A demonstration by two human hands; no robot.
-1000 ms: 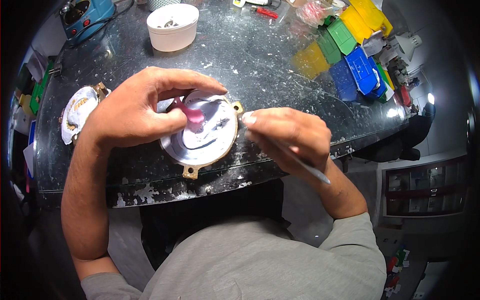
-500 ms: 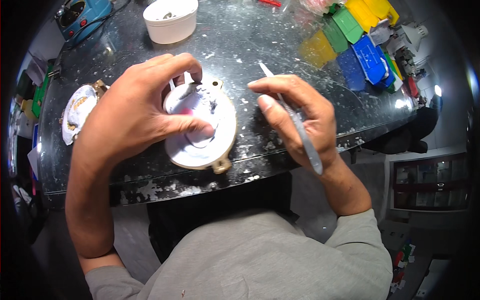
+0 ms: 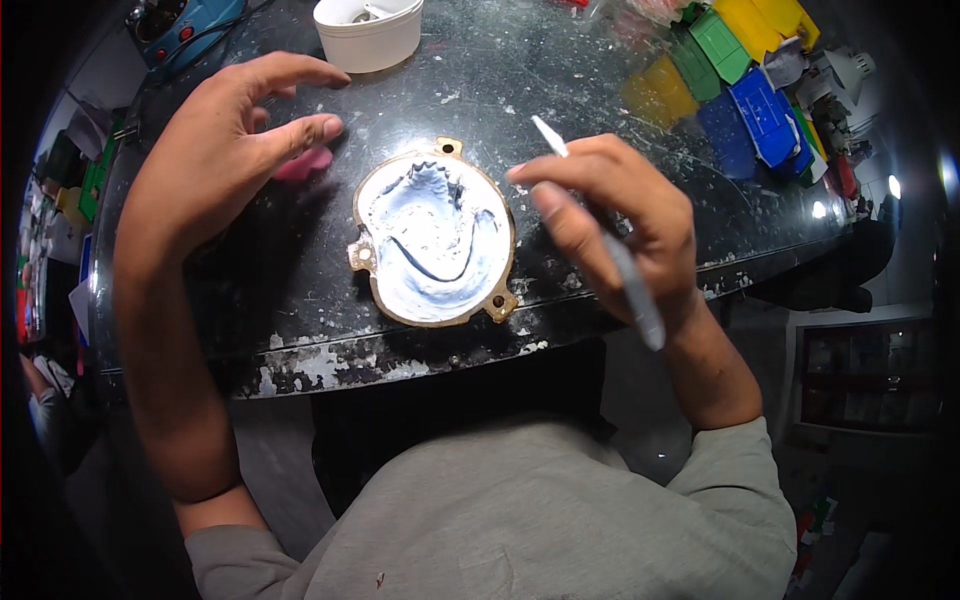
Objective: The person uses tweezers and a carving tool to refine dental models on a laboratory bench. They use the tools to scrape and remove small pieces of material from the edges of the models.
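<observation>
A brass-coloured dental flask half (image 3: 359,256) lies on the bench, filled with white plaster (image 3: 425,295) that bears a horseshoe-shaped hollow and a row of tooth-like notches. My left hand (image 3: 225,135) hovers left of it, thumb and index finger spread apart. Just under the thumb is a small pink piece (image 3: 303,165); whether the thumb touches it I cannot tell. To the right of the flask, my right hand (image 3: 625,215) grips a slim metal carving knife (image 3: 635,290), its pale tip pointing up and away from me and its handle end toward my forearm.
A white tub (image 3: 368,40) with something metallic inside stands at the far side. Yellow, green and blue plastic bins (image 3: 765,115) sit at the back right. A blue machine (image 3: 185,35) occupies the far left corner. The dark bench's worn front edge (image 3: 320,365) runs before me.
My left hand has come off the plaster and moved left, and the pink piece has shifted left too. The flask half now shows uncovered and turned. My right hand keeps the knife.
</observation>
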